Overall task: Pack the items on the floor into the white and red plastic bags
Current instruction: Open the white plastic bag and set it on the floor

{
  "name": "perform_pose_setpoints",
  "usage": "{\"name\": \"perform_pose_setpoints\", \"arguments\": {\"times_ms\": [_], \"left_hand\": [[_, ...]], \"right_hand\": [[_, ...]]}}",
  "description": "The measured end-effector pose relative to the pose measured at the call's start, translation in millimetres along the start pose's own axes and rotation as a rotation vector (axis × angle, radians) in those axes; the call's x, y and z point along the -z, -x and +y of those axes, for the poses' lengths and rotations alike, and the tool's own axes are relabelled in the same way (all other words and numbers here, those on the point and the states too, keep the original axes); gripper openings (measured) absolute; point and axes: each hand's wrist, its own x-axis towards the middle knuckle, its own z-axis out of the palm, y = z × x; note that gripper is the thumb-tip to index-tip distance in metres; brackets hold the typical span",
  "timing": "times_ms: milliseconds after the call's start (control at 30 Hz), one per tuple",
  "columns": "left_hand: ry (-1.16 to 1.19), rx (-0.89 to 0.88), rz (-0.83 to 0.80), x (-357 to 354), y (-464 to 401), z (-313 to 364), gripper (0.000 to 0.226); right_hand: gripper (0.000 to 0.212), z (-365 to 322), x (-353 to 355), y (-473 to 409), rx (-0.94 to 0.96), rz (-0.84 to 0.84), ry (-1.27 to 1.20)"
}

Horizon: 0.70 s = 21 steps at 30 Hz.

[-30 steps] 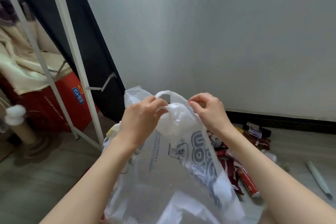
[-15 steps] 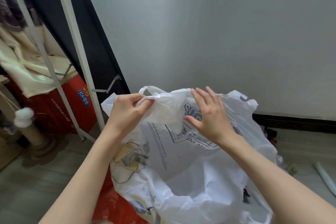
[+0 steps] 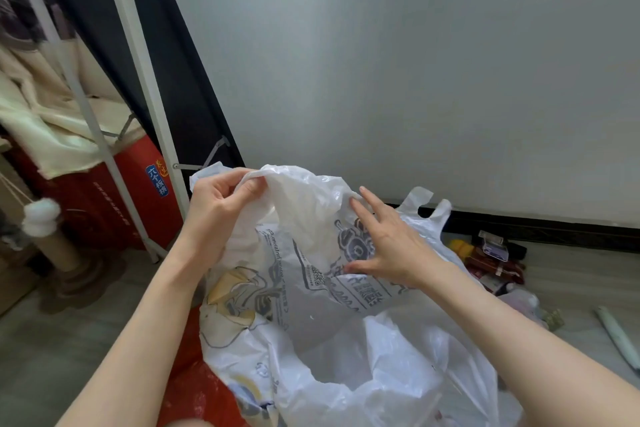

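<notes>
A white plastic bag [image 3: 311, 315] with grey and yellow print hangs in front of me, its mouth gaping toward the bottom of the view. My left hand [image 3: 218, 208] pinches the bag's upper handle and holds it up. My right hand [image 3: 384, 243] lies against the bag's printed side with fingers spread and straight. A red plastic bag [image 3: 201, 392] lies under the white one at the lower left. Several snack packets [image 3: 491, 263] in red and dark wrappers lie on the floor by the wall, right of the bag.
A white metal rack [image 3: 138, 80] stands at the left with cream cloth and a red box [image 3: 114, 198] under it. A cat scratching post [image 3: 59, 246] stands at the far left. A pale rolled tube [image 3: 616, 336] lies on the floor at the right. The grey wall is close behind.
The bag has been spread wide from a bunched state. My right hand let go of the handle and now lies flat against the bag's side. My left hand keeps its grip.
</notes>
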Motion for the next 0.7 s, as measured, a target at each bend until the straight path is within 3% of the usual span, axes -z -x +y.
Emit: {"name": "perform_pose_setpoints", "arguments": {"times_ms": [100, 200, 300, 433, 600, 700], "left_hand": [[0.065, 0.000, 0.057, -0.1, -0.3, 1.9, 0.017], [0.036, -0.022, 0.072, -1.9, -0.4, 0.8, 0.016], [0.020, -0.014, 0.084, -2.6, -0.6, -3.3, 0.015], [0.046, 0.004, 0.056, -7.8, -1.7, -2.5, 0.015], [0.101, 0.036, -0.029, -12.1, 1.2, 0.1, 0.014], [-0.050, -0.007, -0.037, -2.0, -0.3, -2.8, 0.009]], "right_hand": [[0.090, -0.5, -8.4, 1.8, -0.004, 0.038, -0.026], [0.066, -7.9, -7.1, 0.4, -0.013, 0.199, -0.228], [0.083, -20.1, 1.3, 0.0, 0.042, 0.306, -0.465], [0.095, -35.2, 0.8, -2.8, 0.082, 0.326, -0.412], [0.036, -37.7, 1.0, -12.6, 0.078, 0.500, -0.422], [0.013, -31.1, 15.3, -11.6, -0.023, 0.457, -0.629]]}}
